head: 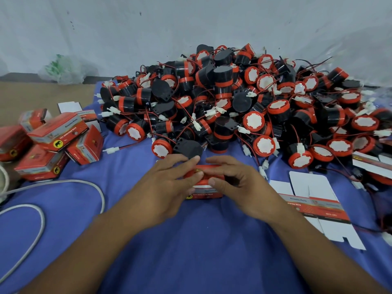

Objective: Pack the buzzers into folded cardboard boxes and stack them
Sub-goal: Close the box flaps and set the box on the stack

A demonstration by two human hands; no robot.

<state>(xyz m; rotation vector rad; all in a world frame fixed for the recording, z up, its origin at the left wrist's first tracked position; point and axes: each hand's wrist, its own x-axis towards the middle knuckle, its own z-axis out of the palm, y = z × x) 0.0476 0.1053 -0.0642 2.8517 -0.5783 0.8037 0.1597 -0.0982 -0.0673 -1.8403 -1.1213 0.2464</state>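
Red-and-grey cardboard box (pixel 204 184) at frame centre, resting on blue cloth (pixel 191 240), held between both grips. Left grip (pixel 169 183): fingers curled over top and left end, pinching the box. Right grip (pixel 239 185): fingertips on top face, thumb against near face, clasping the right end. Neither one released.

Step judged: closing the box, top flap being pressed down or tucked. Contents hidden; buzzer inside or not, cannot tell.

Needed next, by estimate: flap seated flush, then a carry to the packed boxes (pixel 57 136) at mid left. Those lying tumbled, not squarely stacked; squaring up required for a stable stack.

Supply: heap of buzzers (pixel 233 102) across upper centre and right. Black bodies, red rims, white discs, red-black leads with white plugs. Flat box blanks (pixel 314 206) at right of frame, just beside right grip.

Writing: "12v reversing horn" on held box front and on one packed box. "Genuine Parts" on a packed box and a blank. Yellow roundel with black elephant-like figure. Smaller print too blurred.

Grey cable (pixel 42 219) looping at lower left.
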